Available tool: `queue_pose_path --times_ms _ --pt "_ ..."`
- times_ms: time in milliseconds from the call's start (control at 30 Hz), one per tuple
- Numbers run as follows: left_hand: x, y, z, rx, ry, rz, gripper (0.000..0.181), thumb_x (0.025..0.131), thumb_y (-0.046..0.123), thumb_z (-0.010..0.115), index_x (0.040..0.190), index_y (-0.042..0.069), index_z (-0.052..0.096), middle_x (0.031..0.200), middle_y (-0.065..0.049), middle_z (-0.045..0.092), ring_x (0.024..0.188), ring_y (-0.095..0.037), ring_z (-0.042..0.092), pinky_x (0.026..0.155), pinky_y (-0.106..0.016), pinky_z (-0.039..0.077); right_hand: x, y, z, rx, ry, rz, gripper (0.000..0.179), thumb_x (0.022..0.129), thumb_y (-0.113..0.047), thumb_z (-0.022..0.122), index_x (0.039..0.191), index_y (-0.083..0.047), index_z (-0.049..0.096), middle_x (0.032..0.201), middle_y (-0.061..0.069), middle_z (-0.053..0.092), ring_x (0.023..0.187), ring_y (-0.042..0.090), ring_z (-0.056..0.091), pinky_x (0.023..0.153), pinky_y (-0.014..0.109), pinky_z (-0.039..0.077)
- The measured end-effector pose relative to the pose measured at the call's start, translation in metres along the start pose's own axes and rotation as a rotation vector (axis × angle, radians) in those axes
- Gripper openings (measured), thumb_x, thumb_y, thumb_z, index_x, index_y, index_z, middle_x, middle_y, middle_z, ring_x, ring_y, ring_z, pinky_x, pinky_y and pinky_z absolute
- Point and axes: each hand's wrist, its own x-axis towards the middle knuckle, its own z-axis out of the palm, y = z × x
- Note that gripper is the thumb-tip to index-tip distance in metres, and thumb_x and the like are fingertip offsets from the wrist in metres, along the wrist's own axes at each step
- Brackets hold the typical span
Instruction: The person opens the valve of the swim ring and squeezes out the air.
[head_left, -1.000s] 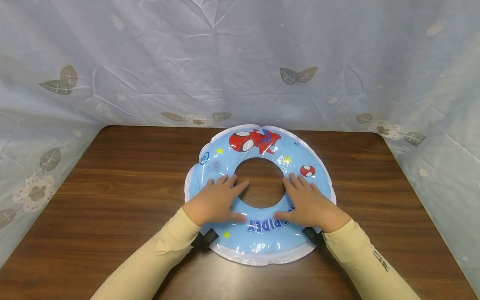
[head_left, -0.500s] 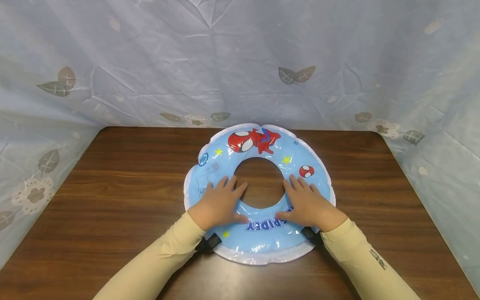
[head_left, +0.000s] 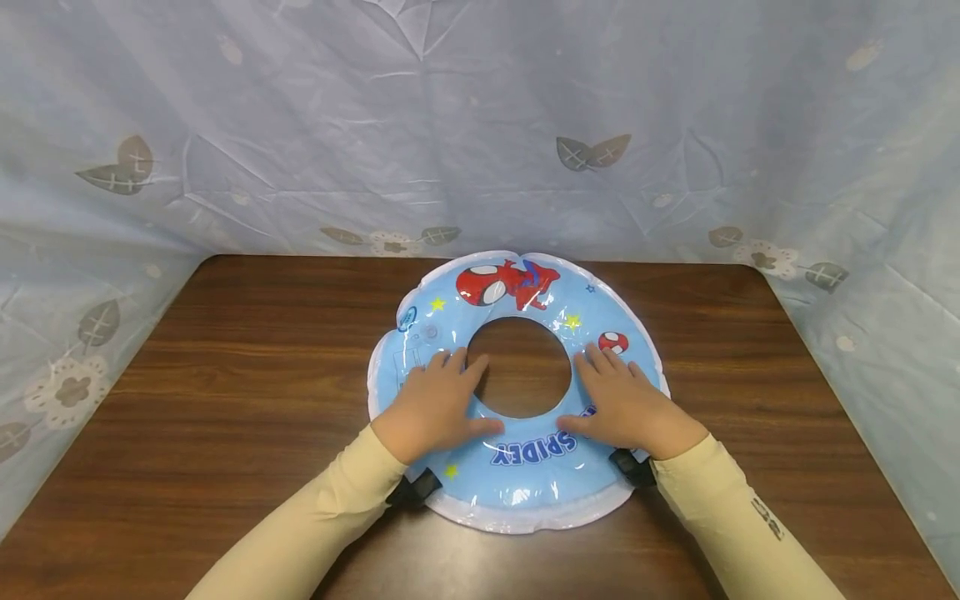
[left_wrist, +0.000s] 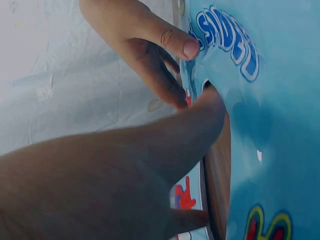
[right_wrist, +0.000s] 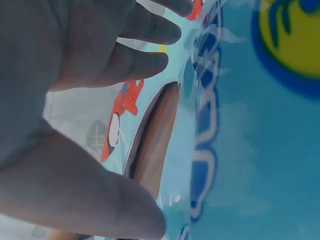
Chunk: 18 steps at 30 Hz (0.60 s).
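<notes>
An inflated light-blue swim ring (head_left: 517,487) with a white seam edge, red cartoon figures and the word SPIDEY lies flat on the wooden table. Spread over its left side is my left hand (head_left: 435,408), fingers pointing toward the centre hole. My right hand (head_left: 630,408) lies across the ring's right side with fingers apart, fingertips near the red face print. In the left wrist view the left thumb (left_wrist: 200,112) reaches the ring's surface by the hole, and the right hand (left_wrist: 150,45) shows beyond. The right wrist view shows the right fingers (right_wrist: 145,65) extended over the ring.
Dark wood tabletop (head_left: 247,375) surrounds the ring on all sides. A pale blue-grey curtain (head_left: 480,125) with leaf and flower prints hangs behind the table's back edge and along both sides. Black straps (head_left: 412,487) sit at the wrists.
Both hands have shifted slightly on the ring, the right one a little to the right, baring more of the lettering. The ring has stayed nearly in place.
</notes>
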Motion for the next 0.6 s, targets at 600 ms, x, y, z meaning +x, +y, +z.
queue_pose_path --times_ms 600 --pt "0.0004 0.0064 0.0091 0.006 -0.123 -0.067 0.122 0.065 0.073 0.084 0.163 0.02 0.035 0.164 -0.024 0.031 0.149 -0.05 0.03 0.109 -0.072 0.036 0.0064 0.0042 0.0058 0.028 -0.049 0.022 0.101 0.086 -0.051 0.079 0.158 0.003 0.034 0.166 0.03 0.024 0.153 0.051 0.019 0.118 0.071 0.016"
